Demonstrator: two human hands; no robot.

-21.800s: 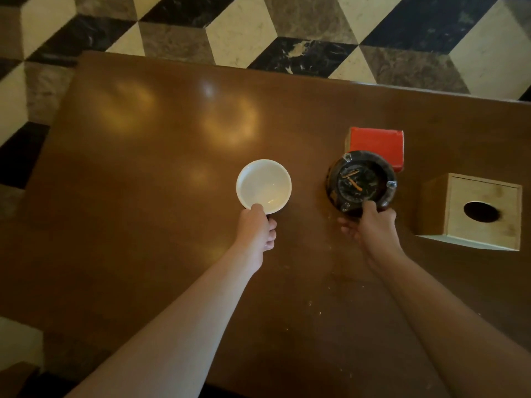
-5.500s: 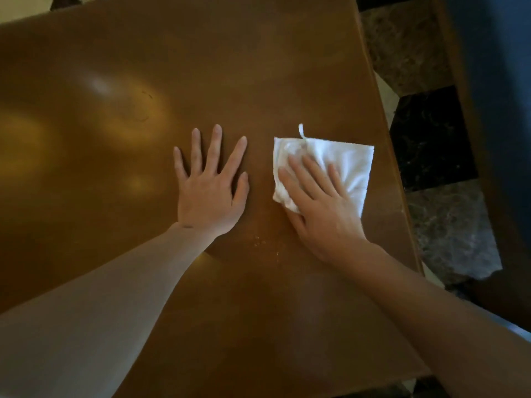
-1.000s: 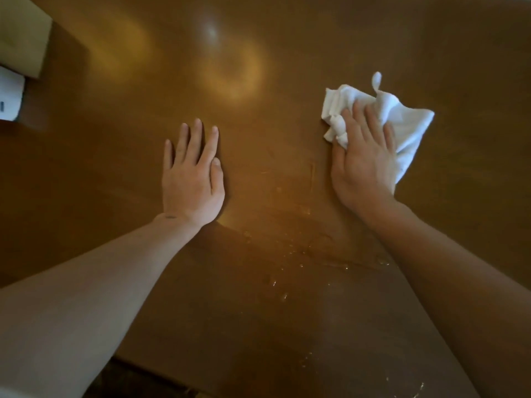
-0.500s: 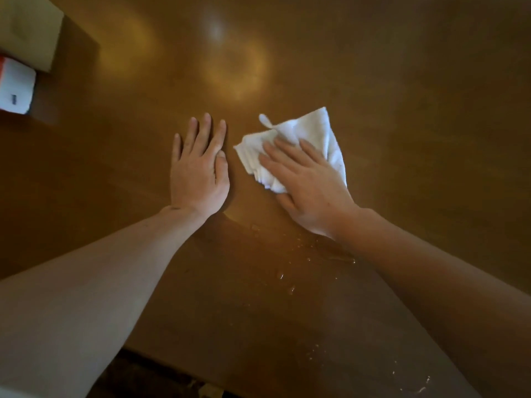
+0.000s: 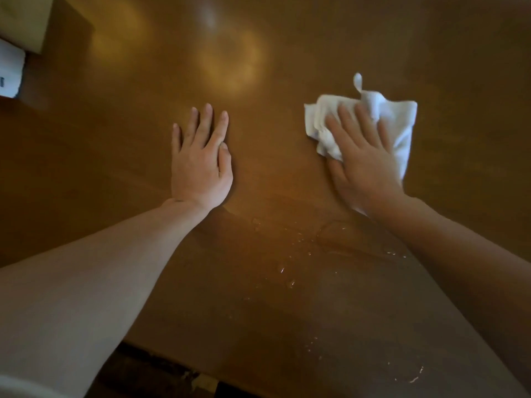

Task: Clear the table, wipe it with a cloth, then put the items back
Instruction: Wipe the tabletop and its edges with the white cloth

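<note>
A glossy brown wooden table (image 5: 258, 67) fills the head view. My right hand (image 5: 363, 159) presses flat, fingers straight, on a crumpled white cloth (image 5: 399, 124) at the right of centre. The cloth's small loop sticks up at its far edge. My left hand (image 5: 201, 159) rests palm down on the bare wood, fingers straight and together, about a hand's width left of the cloth. Water droplets and a faint wet ring (image 5: 333, 239) lie on the wood just in front of my hands.
At the far left edge a white box (image 5: 10, 70) and a pale object (image 5: 23, 21) sit beyond the table's corner. More wet streaks (image 5: 408, 374) mark the near right. The table's near edge (image 5: 172, 366) runs along the bottom, with dark floor below.
My right hand has swept the cloth to the right, away from my left hand, after pulling it leftward half a second ago. The left hand stays planted.
</note>
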